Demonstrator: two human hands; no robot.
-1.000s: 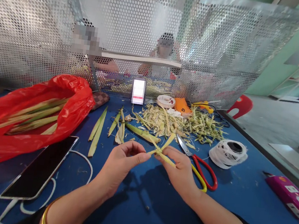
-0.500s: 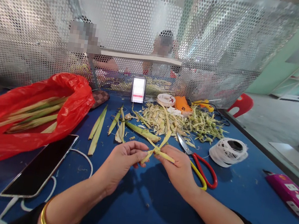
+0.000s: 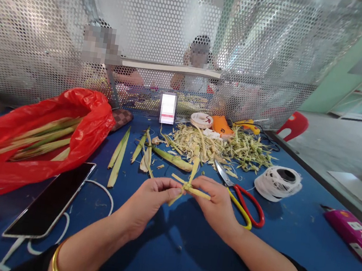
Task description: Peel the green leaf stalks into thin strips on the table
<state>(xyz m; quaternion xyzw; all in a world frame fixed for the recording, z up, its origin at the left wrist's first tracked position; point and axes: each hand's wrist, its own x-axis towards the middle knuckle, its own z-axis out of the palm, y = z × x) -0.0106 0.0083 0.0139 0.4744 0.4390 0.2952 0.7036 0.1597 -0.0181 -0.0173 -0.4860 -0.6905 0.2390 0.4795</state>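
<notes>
We have a small knot of crossed pale leaf strips (image 3: 188, 186) between both hands, raised over the blue tabletop (image 3: 193, 263), with its loose ends sticking out in several directions. Our left hand (image 3: 150, 198) has its grip clamped on the near left side of the knot, thumb against fingers, and a gold bangle (image 3: 55, 263) circles that wrist. Our right hand (image 3: 218, 203) has its grip clamped on the right side, one strip end lying across its fingers.

Just beside the right hand we see scissors (image 3: 248, 205) with one red and one yellow handle, their blades pointing toward a heap of leaf trimmings (image 3: 196, 144). Right of them sits a roll of white ribbon (image 3: 270, 188), and near the right edge a purple device (image 3: 352, 233).

Beyond the left hand lie two slender leaf pieces (image 3: 117, 162), and nearer the trimmings a longer green leaf (image 3: 177, 161). On our left, a red plastic bag (image 3: 94, 119) lies with its mouth spread around more leaves (image 3: 45, 139); a smartphone (image 3: 52, 202) with a dark screen rests against its near side, a white cable (image 3: 13, 249) plugged in. Behind everything stands a perforated partition (image 3: 167, 17), two people showing through it.
</notes>
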